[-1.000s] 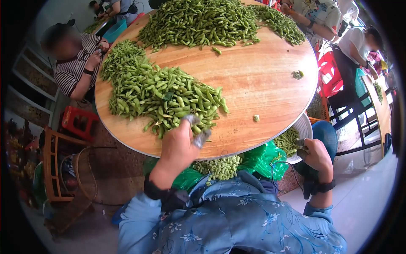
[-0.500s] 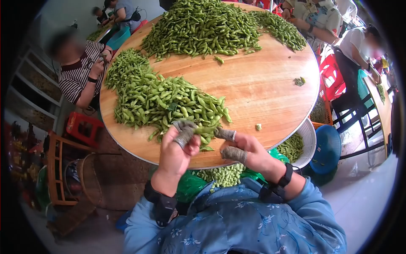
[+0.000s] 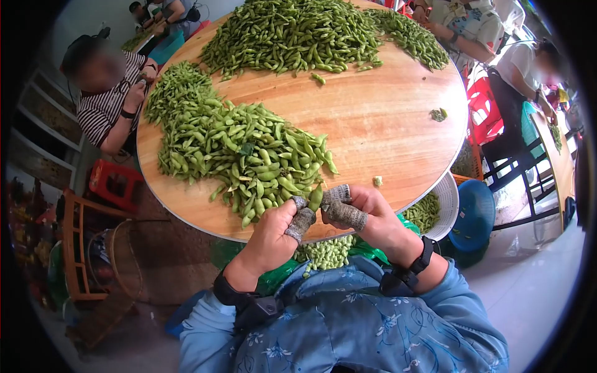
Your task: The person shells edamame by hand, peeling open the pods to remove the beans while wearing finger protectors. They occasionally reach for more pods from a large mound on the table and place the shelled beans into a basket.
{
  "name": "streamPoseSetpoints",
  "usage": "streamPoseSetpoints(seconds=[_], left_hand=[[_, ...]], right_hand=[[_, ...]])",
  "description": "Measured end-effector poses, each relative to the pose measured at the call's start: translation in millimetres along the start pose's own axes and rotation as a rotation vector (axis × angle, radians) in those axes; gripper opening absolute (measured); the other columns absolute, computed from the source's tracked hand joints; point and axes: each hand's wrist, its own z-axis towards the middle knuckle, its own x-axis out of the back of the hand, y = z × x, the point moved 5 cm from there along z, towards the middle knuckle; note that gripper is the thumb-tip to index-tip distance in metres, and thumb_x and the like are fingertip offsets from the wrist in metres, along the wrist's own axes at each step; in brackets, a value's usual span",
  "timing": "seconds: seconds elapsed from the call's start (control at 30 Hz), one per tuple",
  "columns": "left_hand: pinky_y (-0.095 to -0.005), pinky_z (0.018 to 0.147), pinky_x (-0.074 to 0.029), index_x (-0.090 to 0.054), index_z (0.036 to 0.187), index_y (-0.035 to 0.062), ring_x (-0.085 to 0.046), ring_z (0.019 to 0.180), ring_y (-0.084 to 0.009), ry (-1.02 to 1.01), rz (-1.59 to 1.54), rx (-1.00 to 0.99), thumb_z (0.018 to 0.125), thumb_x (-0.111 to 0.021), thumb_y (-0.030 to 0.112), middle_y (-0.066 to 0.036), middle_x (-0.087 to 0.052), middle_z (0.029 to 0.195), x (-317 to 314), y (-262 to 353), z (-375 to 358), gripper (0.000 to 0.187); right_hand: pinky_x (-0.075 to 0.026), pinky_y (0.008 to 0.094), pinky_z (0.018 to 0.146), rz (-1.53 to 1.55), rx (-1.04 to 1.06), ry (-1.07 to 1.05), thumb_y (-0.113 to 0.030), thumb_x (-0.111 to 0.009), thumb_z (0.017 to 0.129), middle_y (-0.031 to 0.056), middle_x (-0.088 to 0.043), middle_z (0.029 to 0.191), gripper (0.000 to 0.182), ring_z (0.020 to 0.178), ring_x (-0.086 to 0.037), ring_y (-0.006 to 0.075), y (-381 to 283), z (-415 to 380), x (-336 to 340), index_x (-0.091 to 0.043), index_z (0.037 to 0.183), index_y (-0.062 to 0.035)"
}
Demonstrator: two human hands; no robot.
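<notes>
Two hands: your left hand (image 3: 273,233) and right hand (image 3: 367,217) pinch one pod (image 3: 316,198).
Place: tabletop's (image 3: 385,124) near edge.
Beside: pod pile (image 3: 242,149).

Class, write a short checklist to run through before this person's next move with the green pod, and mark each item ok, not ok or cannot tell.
1. Pod pinched between both hands: ok.
2. Left hand fingertips wrapped: ok.
3. Right hand fingertips wrapped: ok.
4. Pod already split open: cannot tell.
5. Green bag of shelled beans sits below the hands: ok.
6. More pods within reach in the near pile on the table: ok.
</notes>
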Motion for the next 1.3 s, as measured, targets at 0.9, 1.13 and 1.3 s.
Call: streamPoseSetpoints(seconds=[0.9,1.13,1.3], left_hand=[[-0.0436,0.049,-0.039,-0.048,0.076,0.0009,-0.051,0.058,-0.0370,0.237,0.676,-0.388,0.073,-0.058,0.013,-0.018,-0.051,0.062,-11.1,4.1,-5.0,0.016],[-0.0297,0.044,-0.035,-0.050,0.081,0.0020,-0.045,0.046,-0.0161,0.336,0.056,-0.214,0.085,-0.047,0.016,-0.004,-0.049,0.058,-10.2,-4.7,-7.1,0.015],[-0.0206,0.041,-0.026,-0.051,0.084,0.0081,-0.033,0.045,-0.0054,0.233,-0.707,0.267,0.090,-0.040,0.021,0.003,-0.042,0.059,-20.7,-24.4,-11.3,0.018]], right_hand=[[-0.043,0.0225,0.068,-0.212,0.042,0.164,-0.009,-0.054,0.084,0.0002,-0.058,0.079,0.011,0.074,-0.052,0.0072,0.5,2.8,-1.8,-0.056,0.086,0.0012],[-0.042,0.0218,0.072,-0.002,0.232,0.053,-0.011,-0.056,0.083,-0.0009,-0.056,0.084,0.013,0.078,-0.050,0.0059,16.2,8.1,-0.7,-0.055,0.090,-0.0004],[-0.042,0.0222,0.075,0.030,0.271,-0.062,-0.010,-0.056,0.083,0.0002,-0.057,0.086,0.013,0.082,-0.051,0.0067,16.8,7.0,-1.3,-0.055,0.091,-0.0004]])
